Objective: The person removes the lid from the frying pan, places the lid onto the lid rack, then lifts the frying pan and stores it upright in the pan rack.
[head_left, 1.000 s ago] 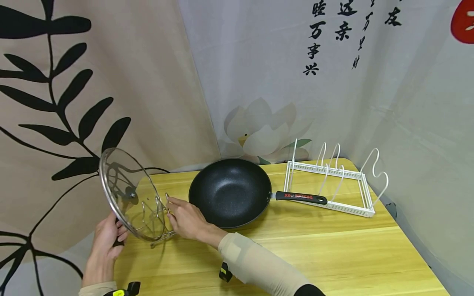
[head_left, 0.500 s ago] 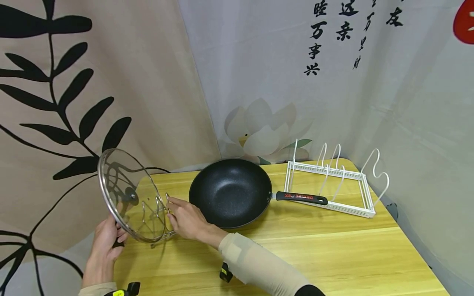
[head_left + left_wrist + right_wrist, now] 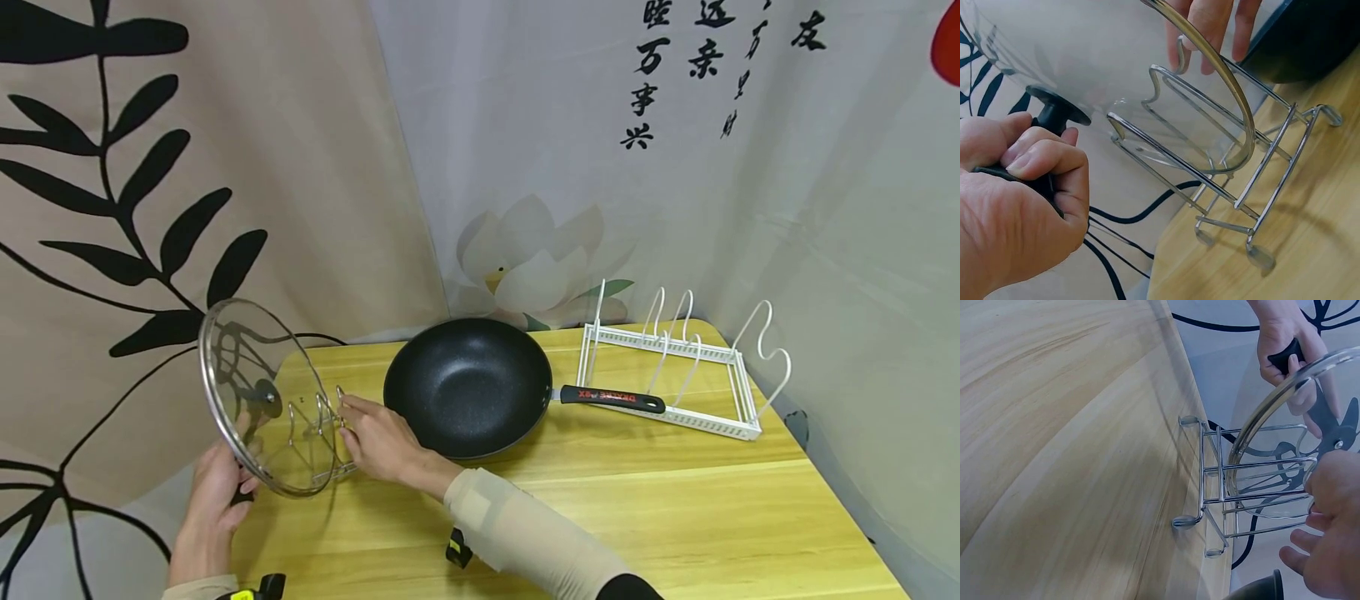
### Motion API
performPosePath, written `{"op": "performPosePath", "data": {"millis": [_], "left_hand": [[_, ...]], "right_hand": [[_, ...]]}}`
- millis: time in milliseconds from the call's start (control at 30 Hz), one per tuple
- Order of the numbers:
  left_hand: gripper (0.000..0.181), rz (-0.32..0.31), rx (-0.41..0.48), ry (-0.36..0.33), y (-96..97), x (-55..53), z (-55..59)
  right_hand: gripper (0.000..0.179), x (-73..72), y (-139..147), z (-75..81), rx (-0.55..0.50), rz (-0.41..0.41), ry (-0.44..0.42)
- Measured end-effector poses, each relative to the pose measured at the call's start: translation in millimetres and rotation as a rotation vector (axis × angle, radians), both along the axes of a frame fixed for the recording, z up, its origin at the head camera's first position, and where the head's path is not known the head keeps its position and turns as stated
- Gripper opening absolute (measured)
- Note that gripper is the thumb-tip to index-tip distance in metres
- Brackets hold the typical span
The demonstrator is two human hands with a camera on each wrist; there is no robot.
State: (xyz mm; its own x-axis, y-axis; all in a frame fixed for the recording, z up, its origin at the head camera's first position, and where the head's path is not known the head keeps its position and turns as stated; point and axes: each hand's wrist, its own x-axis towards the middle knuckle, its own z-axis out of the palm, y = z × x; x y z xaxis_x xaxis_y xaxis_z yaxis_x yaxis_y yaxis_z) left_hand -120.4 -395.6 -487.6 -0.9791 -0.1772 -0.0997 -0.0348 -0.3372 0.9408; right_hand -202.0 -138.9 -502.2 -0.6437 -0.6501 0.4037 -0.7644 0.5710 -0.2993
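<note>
My left hand [image 3: 213,492] grips the black handle [image 3: 1054,115] of a round glass lid [image 3: 255,358] with a metal rim. The lid stands tilted, and its lower edge reaches between the loops of a small silver wire rack [image 3: 1266,156]. Whether the rim rests on the bottom wires, I cannot tell. From the other side, my right hand [image 3: 386,442] pinches an end loop of that rack. The rack's feet touch the table at its left part, as the right wrist view shows.
A black wok [image 3: 465,383] sits beside my right hand, its handle [image 3: 611,400] pointing right over the front bar of a white rack [image 3: 697,422]. Everything stands on a wooden table [image 3: 675,517]. Printed curtains [image 3: 322,167] hang close behind it.
The head view has tilted slightly. Both hands, the lid and the wire rack hold nearly the same positions.
</note>
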Motion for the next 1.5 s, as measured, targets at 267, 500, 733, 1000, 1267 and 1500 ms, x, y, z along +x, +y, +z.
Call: {"op": "performPosePath", "data": {"millis": [267,500,733,1000,1267,1500], "left_hand": [[0.029,0.025,-0.015,-0.015,1.3,-0.2,-0.4],[0.03,0.032,-0.039,0.0,2.2,4.0,-5.1],[0.029,0.028,-0.031,0.025,2.7,5.3,-8.0],[0.03,0.031,-0.004,0.017,2.5,6.9,-12.1],[0.033,0.005,0.01,0.07,4.5,7.1,-16.0],[0.033,0.013,0.012,0.082,6.7,6.9,-16.1]], "right_hand": [[0.039,-0.6,0.5,0.8,-0.008,-0.003,0.001],[0.039,-0.2,0.4,-0.8,-0.006,0.001,-0.008],[0.039,-0.2,-0.4,-1.9,-0.002,-0.009,-0.004],[0.039,-1.1,-0.6,-3.6,0.008,-0.01,0.014],[0.039,-0.7,-0.5,-4.1,0.009,-0.012,-0.001],[0.04,-1.2,-0.6,-3.9,0.008,-0.013,0.0]]}}
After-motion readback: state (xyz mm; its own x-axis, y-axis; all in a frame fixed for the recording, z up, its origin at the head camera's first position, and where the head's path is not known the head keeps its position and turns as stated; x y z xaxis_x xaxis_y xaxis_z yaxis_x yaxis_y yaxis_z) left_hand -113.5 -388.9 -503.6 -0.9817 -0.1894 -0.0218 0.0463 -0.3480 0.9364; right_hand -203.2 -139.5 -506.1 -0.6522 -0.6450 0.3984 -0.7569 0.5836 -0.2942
